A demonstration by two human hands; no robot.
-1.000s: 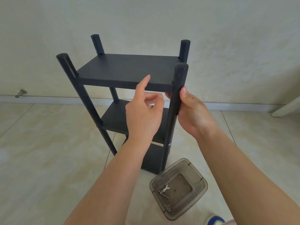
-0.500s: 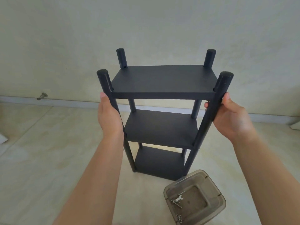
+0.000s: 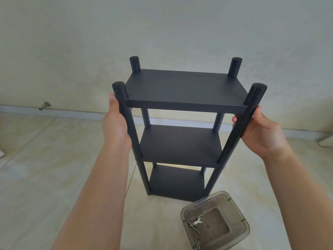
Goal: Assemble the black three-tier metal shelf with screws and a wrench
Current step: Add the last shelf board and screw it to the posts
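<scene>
Upright on the tiled floor [image 3: 54, 177] stands the shelf [image 3: 182, 145], black, with three flat tiers stacked between four round posts whose capped tops rise above the top tier. It sits close to the pale wall [image 3: 162, 33], with the skirting running behind it. The left hand [image 3: 117, 127] is wrapped around the near left post [image 3: 126, 120] just under the top tier, thumb up along the outside of the post and fingers hidden behind it. The right hand [image 3: 261, 134] is closed around the near right post [image 3: 239, 127] at about the same height, thumb pointing up on the outer side and one fingertip showing on the inner side. Both forearms reach in from the bottom of the view. Small bright fastener heads show on the near posts at the level of the middle tier. On the floor just in front of the shelf's right foot lies a clear brownish tub [image 3: 216, 221], touching nothing else that can be seen. Inside it are a small silver wrench [image 3: 198, 221], a few screws [image 3: 194, 227] lying beside the wrench, and some nuts [image 3: 197, 243] gathered at the near corner. A metal doorstop [image 3: 45, 106] sticks out from the skirting at far left
</scene>
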